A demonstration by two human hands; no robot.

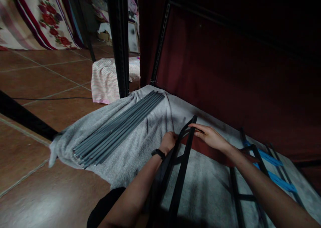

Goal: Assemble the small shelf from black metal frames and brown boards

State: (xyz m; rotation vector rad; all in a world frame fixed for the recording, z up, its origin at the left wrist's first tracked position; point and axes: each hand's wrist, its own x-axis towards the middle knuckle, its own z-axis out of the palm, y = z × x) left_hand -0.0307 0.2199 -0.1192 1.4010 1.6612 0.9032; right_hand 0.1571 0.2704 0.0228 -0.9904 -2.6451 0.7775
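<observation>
A black metal frame (pixel 184 156), with two long rails joined by a short crossbar and a curved part near its top, leans up in front of me. My left hand (pixel 169 141), a dark band on its wrist, is closed at the left rail near the top; its fingertips are partly hidden. On the other side, my right hand (pixel 207 135) grips the upper end of the right rail, its index finger stretched across it. Something thin and dark shows between the right fingers; I cannot tell if it is part of the frame.
Several grey rods (pixel 117 129) lie bundled on a grey blanket (pixel 142 151) to the left. Further black frame parts (pixel 247 197) and blue strips (pixel 282 181) are at the right. A dark upright post (pixel 119 44) and a dark red panel (pixel 220 77) stand behind.
</observation>
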